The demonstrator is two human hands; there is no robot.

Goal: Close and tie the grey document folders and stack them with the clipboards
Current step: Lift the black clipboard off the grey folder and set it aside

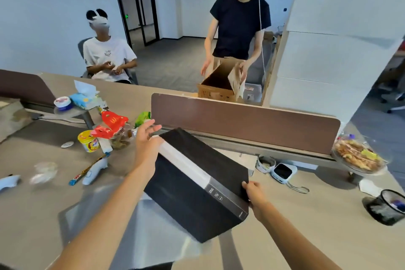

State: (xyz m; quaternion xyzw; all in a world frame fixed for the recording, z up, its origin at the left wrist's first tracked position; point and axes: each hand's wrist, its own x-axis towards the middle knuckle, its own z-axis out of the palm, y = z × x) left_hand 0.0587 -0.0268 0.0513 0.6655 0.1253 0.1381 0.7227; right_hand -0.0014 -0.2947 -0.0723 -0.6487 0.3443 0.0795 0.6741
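A dark grey document folder (188, 199) is held above the desk, its pale spine facing up and running diagonally from far left to near right. My right hand (254, 193) grips its near right corner. My left hand (146, 138) rests against the far left end of the spine with the fingers spread. Below the folder lie flat pale grey sheets or clipboards (122, 226), blurred. No tie string is visible.
Snacks, a yellow cup (88, 140) and red fast-food bags (111, 124) crowd the left of the desk. A brown divider panel (245, 120) stands behind. A small white device (283, 172), a food tray (359, 158) and a black mesh bin (388, 207) sit right. Two people are beyond.
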